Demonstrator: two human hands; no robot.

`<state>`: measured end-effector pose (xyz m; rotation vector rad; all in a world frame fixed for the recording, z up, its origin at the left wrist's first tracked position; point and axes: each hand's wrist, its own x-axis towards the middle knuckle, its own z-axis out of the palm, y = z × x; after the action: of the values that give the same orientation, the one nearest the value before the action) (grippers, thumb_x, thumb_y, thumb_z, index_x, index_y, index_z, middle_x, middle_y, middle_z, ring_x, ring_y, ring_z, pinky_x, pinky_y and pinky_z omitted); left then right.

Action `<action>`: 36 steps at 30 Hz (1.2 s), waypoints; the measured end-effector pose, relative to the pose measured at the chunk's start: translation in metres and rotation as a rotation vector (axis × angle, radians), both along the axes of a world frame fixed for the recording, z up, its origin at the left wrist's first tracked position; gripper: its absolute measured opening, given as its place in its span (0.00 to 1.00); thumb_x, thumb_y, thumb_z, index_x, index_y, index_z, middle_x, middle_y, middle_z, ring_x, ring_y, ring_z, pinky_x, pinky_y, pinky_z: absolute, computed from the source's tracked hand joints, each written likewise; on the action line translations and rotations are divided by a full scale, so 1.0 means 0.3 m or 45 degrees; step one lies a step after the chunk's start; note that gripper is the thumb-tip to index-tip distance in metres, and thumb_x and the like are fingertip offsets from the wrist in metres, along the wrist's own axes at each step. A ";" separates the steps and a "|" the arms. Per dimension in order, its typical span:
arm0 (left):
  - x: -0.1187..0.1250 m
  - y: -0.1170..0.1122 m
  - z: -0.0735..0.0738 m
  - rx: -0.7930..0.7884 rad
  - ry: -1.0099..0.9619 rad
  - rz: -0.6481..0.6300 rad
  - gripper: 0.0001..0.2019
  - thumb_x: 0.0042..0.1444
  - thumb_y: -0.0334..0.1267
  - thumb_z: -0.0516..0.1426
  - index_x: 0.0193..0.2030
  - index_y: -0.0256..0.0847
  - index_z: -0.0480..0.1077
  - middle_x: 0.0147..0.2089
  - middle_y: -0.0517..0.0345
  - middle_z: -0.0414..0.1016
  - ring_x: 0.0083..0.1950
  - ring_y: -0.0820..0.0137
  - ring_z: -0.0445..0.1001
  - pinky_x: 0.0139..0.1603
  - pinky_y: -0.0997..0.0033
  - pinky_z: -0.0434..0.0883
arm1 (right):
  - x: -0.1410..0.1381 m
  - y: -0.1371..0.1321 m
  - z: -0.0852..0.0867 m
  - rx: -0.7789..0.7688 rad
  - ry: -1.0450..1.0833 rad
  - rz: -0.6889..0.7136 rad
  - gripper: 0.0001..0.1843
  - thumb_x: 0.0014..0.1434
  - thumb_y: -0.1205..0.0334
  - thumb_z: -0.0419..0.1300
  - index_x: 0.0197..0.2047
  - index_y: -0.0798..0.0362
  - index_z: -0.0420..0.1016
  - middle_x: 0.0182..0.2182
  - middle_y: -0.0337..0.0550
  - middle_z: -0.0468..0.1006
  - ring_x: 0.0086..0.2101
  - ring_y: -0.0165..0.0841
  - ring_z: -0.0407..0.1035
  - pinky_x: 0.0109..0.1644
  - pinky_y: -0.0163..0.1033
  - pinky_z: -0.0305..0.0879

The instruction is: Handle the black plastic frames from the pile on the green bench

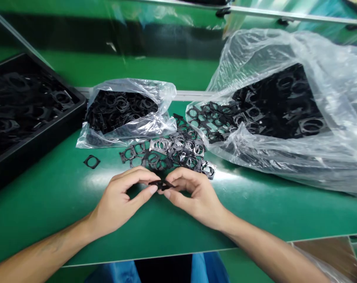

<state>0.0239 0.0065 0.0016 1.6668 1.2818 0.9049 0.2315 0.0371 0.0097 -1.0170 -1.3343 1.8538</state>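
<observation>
Between my two hands is a small black plastic frame [161,184], seen nearly edge-on above the green table. Thumb and fingers of my left hand [121,196] pinch its left end. My right hand [197,196] grips the right end in the same way. Whether it is one part or two pressed together, I cannot tell. Just beyond my fingertips lies a loose pile of black square frames with round holes [178,151]. A single black frame [91,161] rests apart, to the left of the pile.
A clear plastic bag [163,125] filled with black frames lies behind the pile. At the right a larger clear bag [273,157] spills similar parts toward the middle. On the left stands a black bin [63,118] of parts. The green table [155,236] ends close to my body.
</observation>
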 end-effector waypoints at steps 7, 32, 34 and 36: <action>-0.005 0.011 0.007 0.152 0.002 0.028 0.11 0.62 0.26 0.61 0.48 0.44 0.77 0.41 0.57 0.77 0.42 0.72 0.77 0.45 0.75 0.74 | 0.010 0.000 0.005 0.452 -0.243 0.015 0.05 0.63 0.66 0.67 0.43 0.53 0.84 0.31 0.41 0.81 0.31 0.31 0.74 0.39 0.36 0.73; 0.008 0.031 0.028 -0.486 -0.307 0.067 0.08 0.60 0.34 0.61 0.30 0.41 0.79 0.27 0.60 0.83 0.29 0.71 0.82 0.31 0.79 0.76 | 0.008 0.019 0.000 0.139 -0.236 0.095 0.21 0.64 0.48 0.65 0.28 0.55 0.79 0.26 0.42 0.82 0.28 0.30 0.72 0.33 0.34 0.65; 0.002 0.033 0.034 -0.517 -0.330 0.042 0.09 0.60 0.35 0.61 0.28 0.41 0.78 0.26 0.60 0.83 0.29 0.70 0.82 0.31 0.78 0.77 | 0.005 0.018 0.002 -0.016 -0.101 0.064 0.21 0.60 0.45 0.68 0.29 0.55 0.79 0.26 0.41 0.81 0.28 0.30 0.72 0.34 0.35 0.67; -0.005 0.035 0.038 -0.547 -0.345 0.009 0.10 0.61 0.36 0.61 0.28 0.41 0.78 0.27 0.59 0.83 0.29 0.70 0.82 0.32 0.77 0.77 | 0.001 0.019 0.002 -0.190 0.050 0.059 0.21 0.56 0.44 0.72 0.30 0.55 0.79 0.25 0.39 0.81 0.27 0.29 0.73 0.35 0.34 0.69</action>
<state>0.0225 0.0170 0.0129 1.1646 1.1941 0.7631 0.2319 0.0427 0.0104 -1.0272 -1.2204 2.0225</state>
